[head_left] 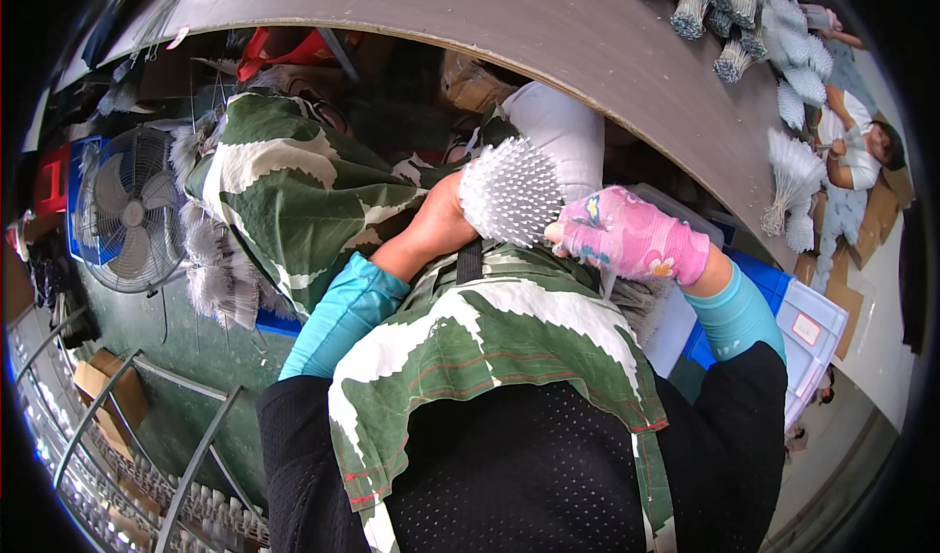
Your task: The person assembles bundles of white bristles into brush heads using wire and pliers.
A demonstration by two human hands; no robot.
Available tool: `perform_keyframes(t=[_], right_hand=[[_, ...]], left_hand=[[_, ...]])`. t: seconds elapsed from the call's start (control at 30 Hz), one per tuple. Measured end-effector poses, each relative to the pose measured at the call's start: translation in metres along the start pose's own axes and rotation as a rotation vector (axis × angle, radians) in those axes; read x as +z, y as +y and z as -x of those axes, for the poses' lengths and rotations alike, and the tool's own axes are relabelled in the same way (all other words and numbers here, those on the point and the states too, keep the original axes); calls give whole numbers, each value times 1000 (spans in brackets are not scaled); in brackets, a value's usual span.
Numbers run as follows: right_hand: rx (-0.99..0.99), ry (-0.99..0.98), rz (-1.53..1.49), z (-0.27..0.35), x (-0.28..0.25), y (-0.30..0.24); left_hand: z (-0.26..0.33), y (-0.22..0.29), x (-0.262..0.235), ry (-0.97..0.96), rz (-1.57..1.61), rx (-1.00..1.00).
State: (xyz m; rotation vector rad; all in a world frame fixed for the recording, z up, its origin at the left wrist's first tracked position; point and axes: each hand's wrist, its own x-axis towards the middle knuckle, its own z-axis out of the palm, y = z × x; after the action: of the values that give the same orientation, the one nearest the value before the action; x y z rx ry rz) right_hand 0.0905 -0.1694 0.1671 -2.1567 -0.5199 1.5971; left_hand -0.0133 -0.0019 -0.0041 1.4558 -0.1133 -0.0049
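My left hand (446, 215) is wrapped round a bundle of thin rods (512, 192), its many pale, rounded tips facing up toward me. Close against the bundle's right edge is my right hand (627, 230), in a pink flowered fingerless glove. Its thumb and finger are pinched together by the outer tips; whether they grip one of the rods is too small to tell. Below both hands lies my green and white patterned apron (323, 200), spread over my lap. The lower part of the bundle is hidden behind my left hand and the tips.
A brown table (548, 24) curves across the far side, with several wire bundles (720, 4) and white bundles (795, 171) at its right. A fan (132, 210) stands at left, near a metal rack (176, 386). Blue and white bins (803, 333) sit at right. Another person (852, 146) sits far right.
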Motion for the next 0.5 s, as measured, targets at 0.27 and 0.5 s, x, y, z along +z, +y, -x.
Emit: perform_keyframes(t=[0.27,0.5], right_hand=[[-54,-35,-148,3,-1,6],[-3,-15,-295,1,14,-2]], left_hand=[[0,-2,-1,-18,-95,12],[3,-7,5,64,-219,32]])
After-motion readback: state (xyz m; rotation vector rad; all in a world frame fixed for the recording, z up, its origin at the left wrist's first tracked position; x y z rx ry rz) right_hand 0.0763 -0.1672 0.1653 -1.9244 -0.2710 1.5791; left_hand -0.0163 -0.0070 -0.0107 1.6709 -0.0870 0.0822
